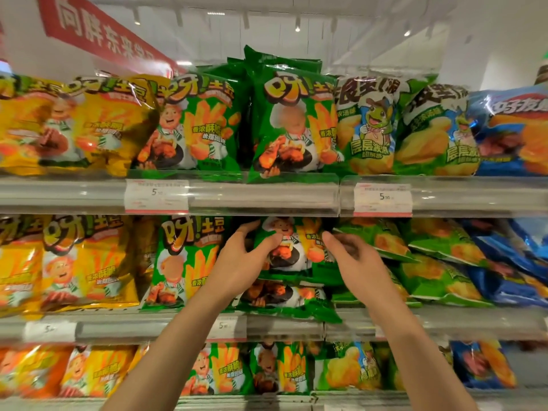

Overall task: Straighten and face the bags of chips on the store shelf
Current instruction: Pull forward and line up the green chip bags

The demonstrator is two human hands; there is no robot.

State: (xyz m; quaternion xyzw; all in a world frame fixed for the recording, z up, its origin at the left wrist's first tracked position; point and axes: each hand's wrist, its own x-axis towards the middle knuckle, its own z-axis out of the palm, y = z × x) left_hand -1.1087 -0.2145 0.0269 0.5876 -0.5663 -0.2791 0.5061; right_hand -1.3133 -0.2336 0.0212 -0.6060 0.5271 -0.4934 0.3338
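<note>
On the middle shelf (284,324), at the far left, the glossy yellow foil bags of chips (89,262) are seen standing upright, faces forward. Just beside them, to the right, an upright green foil bag with the cartoon chef (184,262) is faced properly.

Next comes the left hand (243,259), and the grip is plainly taken: the thumb is laid across the front of the green chef-printed bag in the middle (284,247) and the fingers are curled round its left edge. This bag is held between the two hands, its top tucked up under the clear plastic price rail (264,197) of the shelf above, its long axis close to upright but tipped back a little. It is perched on a flat-lying green bag of the same print (284,298), whose face is turned upward rather than outward.

Then the right hand (353,259) is met at the bag's right edge; its fingers are curled in a pinch on that edge, so both hands are closed on the same bag. Both are about equally near, one on each side, and the bag lies straight ahead of and slightly above the wrists.

The coming move, it is judged, turns on that upright axis: the bag must be brought down and forward and stood square.

Further right, the lighter green slanted bags (415,247) and the blue bags (510,262) are seen slumped and overlapping, not yet faced.
</note>
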